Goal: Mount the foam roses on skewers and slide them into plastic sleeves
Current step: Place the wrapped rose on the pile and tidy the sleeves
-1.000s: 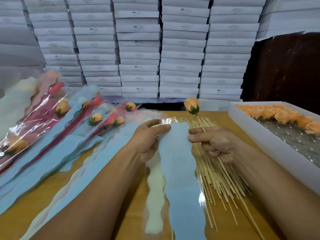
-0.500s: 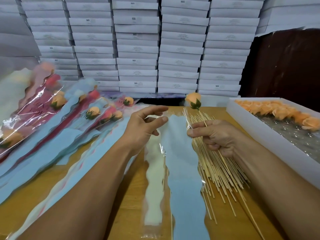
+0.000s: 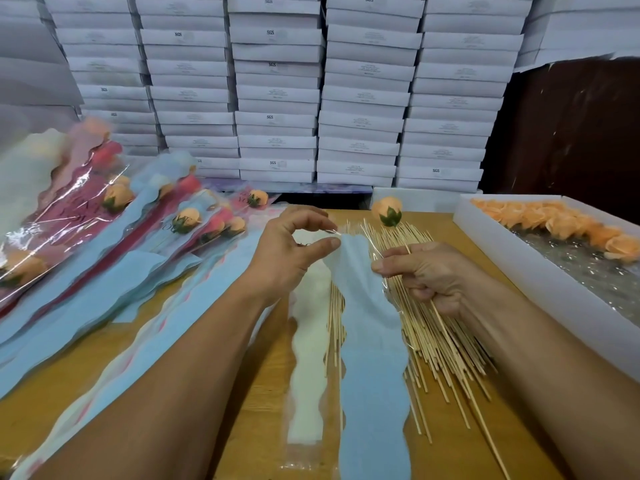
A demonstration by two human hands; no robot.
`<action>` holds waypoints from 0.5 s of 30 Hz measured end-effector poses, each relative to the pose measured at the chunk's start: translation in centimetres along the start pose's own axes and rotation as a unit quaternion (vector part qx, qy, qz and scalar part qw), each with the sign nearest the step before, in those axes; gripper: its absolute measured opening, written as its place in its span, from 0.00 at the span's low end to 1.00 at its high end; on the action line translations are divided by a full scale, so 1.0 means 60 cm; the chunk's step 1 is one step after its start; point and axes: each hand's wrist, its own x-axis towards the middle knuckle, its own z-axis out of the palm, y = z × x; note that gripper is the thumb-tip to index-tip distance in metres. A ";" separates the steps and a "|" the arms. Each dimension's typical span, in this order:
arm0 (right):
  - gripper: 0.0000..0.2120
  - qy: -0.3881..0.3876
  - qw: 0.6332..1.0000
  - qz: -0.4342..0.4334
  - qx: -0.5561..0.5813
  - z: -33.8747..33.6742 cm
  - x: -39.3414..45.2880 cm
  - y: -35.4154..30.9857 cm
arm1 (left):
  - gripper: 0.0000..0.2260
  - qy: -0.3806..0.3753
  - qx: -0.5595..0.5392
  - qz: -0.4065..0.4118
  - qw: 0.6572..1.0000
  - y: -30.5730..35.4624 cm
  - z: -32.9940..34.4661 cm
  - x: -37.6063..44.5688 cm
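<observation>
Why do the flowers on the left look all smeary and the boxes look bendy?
In the head view the wrapped roses at the left edge are blurred, while the mounted rose mid-frame looks sharper; the wide lens bows the stacked white boxes outward; light glints off the clear sleeve edges and the wrapping.

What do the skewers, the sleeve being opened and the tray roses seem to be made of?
Skewers: pale, matt thin sticks, probably bamboo or wood.
Sleeve: clear glossy plastic film, its mouth glinting, over a matt blue, papery-looking liner.
Roses: soft, matt orange petals, likely foam.
</observation>
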 end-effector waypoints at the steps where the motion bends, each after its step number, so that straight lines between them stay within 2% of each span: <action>1: 0.20 -0.004 1.000 0.001 0.002 0.001 0.000 0.000 | 0.05 0.000 -0.018 -0.018 1.000 -0.002 -0.001 0.001; 4: 0.21 -0.026 0.999 0.008 0.019 0.002 0.000 -0.001 | 0.02 -0.029 -0.124 -0.076 0.989 -0.003 -0.003 0.003; 7: 0.20 -0.064 0.996 0.029 0.046 0.003 -0.001 -0.001 | 0.01 -0.052 -0.216 -0.100 0.970 0.000 -0.001 0.001; 12: 0.13 -0.108 0.990 0.055 0.072 0.004 -0.004 -0.001 | 0.09 -0.053 -0.194 -0.127 0.971 -0.003 0.004 0.000; 15: 0.13 -0.068 0.992 0.077 0.080 0.007 -0.003 -0.005 | 0.08 -0.064 -0.201 -0.152 0.966 0.001 0.007 -0.002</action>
